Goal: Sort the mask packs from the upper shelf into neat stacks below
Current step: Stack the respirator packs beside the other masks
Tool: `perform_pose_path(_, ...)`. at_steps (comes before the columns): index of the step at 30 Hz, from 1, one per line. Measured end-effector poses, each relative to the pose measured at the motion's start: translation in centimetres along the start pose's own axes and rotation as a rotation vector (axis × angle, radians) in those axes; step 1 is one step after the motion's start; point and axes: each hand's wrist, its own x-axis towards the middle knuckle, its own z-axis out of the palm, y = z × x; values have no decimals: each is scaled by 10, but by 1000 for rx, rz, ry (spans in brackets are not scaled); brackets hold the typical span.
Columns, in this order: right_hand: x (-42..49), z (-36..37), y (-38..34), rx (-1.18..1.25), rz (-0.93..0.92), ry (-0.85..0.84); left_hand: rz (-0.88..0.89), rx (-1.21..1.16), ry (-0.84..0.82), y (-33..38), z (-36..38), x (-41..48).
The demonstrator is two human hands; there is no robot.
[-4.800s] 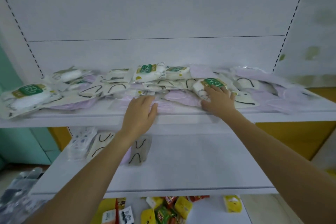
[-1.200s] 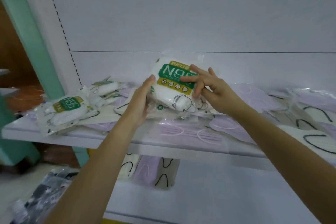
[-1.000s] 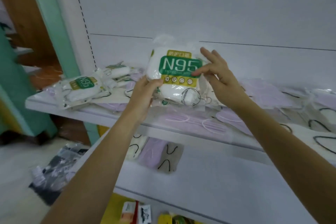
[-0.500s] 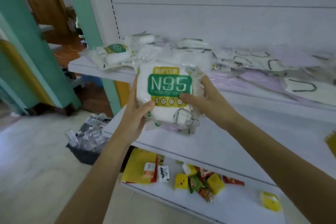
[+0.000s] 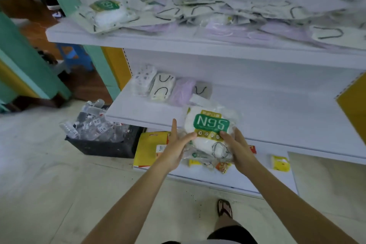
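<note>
Mask pack, gripped by left hand, right hand

One wide-angle camera rides on the person's head, facing forward and steeply down along both forearms, near enough that the left grip and right grip fall just below mid-frame. Beyond and above the grips the upper shelf spans the top, the lower shelf lies right behind them, and the floor and a sandalled foot show beneath them.

N95 pack, held upright — at lower shelf front
</note>
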Motion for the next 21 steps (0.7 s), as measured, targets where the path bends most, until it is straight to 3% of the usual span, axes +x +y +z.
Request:
perform_pose_path(4, 22, -44, -21, 21, -41, 87, -110, 45, -53, -4, 45, 47)
perform_pose_path(10, 110, -113, -63, -100, -89, 144, -209, 315, -151, 1, 93, 152)
perform_pose_path(16, 230, -138, -103, -232, -71, 138, -96, 210, -22, -8, 111, 271)
perform_pose_path(21, 291, -152, -93, -667, 183, 126, -5, 743, 93, -43, 106, 357)
